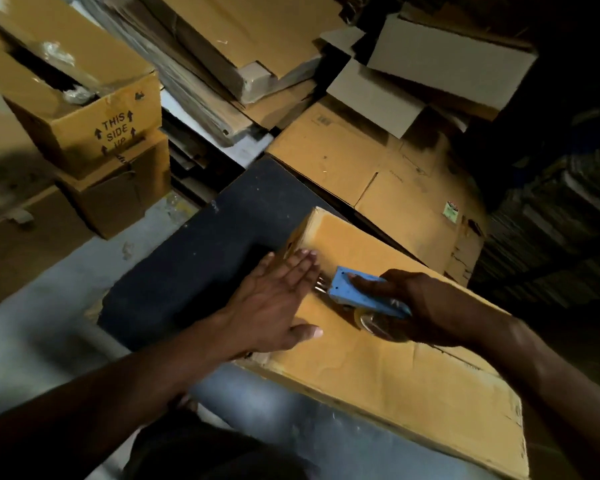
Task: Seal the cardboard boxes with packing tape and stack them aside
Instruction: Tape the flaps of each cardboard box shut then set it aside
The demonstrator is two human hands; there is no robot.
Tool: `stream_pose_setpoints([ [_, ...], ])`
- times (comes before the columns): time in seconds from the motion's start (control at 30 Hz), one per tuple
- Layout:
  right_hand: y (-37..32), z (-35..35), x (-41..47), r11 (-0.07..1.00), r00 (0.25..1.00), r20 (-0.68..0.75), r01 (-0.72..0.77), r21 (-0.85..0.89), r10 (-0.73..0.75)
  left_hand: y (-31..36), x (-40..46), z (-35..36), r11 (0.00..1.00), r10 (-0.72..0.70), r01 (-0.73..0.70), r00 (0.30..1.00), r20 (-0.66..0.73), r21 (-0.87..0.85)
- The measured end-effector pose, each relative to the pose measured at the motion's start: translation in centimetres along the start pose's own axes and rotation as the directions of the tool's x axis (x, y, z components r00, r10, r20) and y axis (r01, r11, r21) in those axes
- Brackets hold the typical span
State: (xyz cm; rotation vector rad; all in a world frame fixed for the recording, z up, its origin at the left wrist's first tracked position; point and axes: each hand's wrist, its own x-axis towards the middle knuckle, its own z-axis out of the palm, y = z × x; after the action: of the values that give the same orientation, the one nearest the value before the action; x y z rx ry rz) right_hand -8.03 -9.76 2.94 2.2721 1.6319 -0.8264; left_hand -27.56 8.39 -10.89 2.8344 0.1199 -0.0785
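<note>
From the head view, a closed cardboard box (388, 368), flat-topped and smooth tan, lies on a dark matte surface (201, 258). The left hand (274, 303) presses flat on the box's near end, fingers straight. The right hand (420, 306) grips a blue tape dispenser (357, 292) holding a clear tape roll, set against the box top. An open box (84, 109) printed "THIS SIDE UP" holds crumpled clear plastic. Flattened cardboard (243, 39) is piled behind.

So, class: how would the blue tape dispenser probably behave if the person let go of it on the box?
The blue tape dispenser looks rigid and probably light, since the right hand alone grips it. On the flat cardboard box it would likely tip onto its side rather than roll.
</note>
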Motion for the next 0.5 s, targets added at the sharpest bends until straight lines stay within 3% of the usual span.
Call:
stream_pose_setpoints([
  [0.13, 2.6, -0.1, -2.3, 0.978, 1.000, -0.006, 0.003, -0.207, -0.005, 0.5, 0.0, -0.7, 0.995, -0.034, 0.025, 0.996, 0.087, 0.099],
  [0.3, 6.1, 2.4, -5.8, 0.985, 0.999, -0.046, -0.036, -0.171, 0.029, 0.8, -0.2, -1.4, 0.992, -0.055, 0.047, 0.996, 0.065, 0.119],
  [0.5, 8.4, 5.7, -8.1, 0.994, 0.994, -0.088, -0.076, -0.077, 0.069, 2.3, 0.1, -2.3, 0.954, -0.136, 0.084, 0.976, 0.168, 0.287],
])
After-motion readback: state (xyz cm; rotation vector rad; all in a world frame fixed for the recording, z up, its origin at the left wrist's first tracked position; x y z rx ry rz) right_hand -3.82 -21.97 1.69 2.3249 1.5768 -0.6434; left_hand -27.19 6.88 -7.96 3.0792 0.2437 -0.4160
